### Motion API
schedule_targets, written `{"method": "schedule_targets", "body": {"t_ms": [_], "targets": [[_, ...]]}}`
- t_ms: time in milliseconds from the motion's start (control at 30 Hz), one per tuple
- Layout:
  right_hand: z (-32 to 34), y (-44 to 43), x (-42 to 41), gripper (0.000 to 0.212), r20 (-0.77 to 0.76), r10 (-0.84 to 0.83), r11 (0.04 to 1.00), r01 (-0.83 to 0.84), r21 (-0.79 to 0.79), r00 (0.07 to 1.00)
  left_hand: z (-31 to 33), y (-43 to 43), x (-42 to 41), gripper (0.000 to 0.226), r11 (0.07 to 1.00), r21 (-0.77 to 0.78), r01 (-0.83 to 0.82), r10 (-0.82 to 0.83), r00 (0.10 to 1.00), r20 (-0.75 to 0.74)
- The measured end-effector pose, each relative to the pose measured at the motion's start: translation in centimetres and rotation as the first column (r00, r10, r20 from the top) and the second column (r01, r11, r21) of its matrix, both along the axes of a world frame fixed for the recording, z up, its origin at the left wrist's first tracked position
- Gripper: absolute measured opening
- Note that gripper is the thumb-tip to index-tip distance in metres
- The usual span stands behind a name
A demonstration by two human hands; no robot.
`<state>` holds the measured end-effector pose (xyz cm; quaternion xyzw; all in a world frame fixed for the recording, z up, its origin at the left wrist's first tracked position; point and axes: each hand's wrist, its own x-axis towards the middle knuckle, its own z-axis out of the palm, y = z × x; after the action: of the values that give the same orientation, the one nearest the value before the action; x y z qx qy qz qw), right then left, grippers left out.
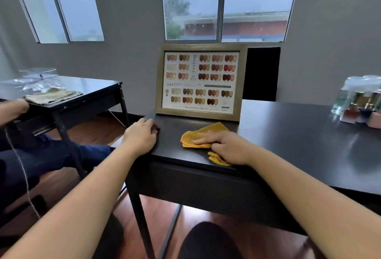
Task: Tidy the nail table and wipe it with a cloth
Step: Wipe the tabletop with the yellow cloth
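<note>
The right hand [223,145] presses flat, fingers spread, on an orange cloth [208,135] atop the black table [299,135]. The left hand [142,137] curls over the table's corner, gripping nothing else. Just beyond both, a framed swatch chart [201,82] reads "024" and, seemingly, "MIGEEN C".

Frame [201,81] blocks behind; tabletop [288,135] bare rightward to bottles [362,104].

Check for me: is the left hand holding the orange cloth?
No, the right hand presses the orange cloth flat, while the left hand rests on the table's corner.
</note>
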<state>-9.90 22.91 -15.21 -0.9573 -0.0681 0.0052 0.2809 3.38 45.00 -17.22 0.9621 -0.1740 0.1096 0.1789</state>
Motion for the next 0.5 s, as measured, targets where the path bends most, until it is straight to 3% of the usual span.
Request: {"method": "schedule_targets", "body": {"t_ms": [167,300,400,500], "targets": [[0.2,-4.3,-4.3,0.051,-0.013,0.006,0.996,-0.005,0.094,1.0,0.3,-3.6,-2.0,0.032,0.99,-0.012,0.144,-0.144,0.986,-0.086],[0.1,-9.5,-6.2,0.045,0.027,-0.228,0.974,0.227,0.024,0.973,0.4,-5.9,-3.0,0.037,0.982,0.011,0.188,-0.186,0.977,-0.104],[0.0,-11.8,-5.7,0.041,0.059,-0.459,0.887,0.461,-0.025,0.887,0.5,-7.9,-3.7,0.041,0.978,0.052,0.2,-0.194,0.976,-0.1],[0.0,-10.7,-4.0,0.045,0.057,-0.533,0.828,0.534,-0.17,0.844,0.7,-10.1,-4.4,0.044,0.971,0.092,0.219,-0.211,0.973,-0.095]]}}
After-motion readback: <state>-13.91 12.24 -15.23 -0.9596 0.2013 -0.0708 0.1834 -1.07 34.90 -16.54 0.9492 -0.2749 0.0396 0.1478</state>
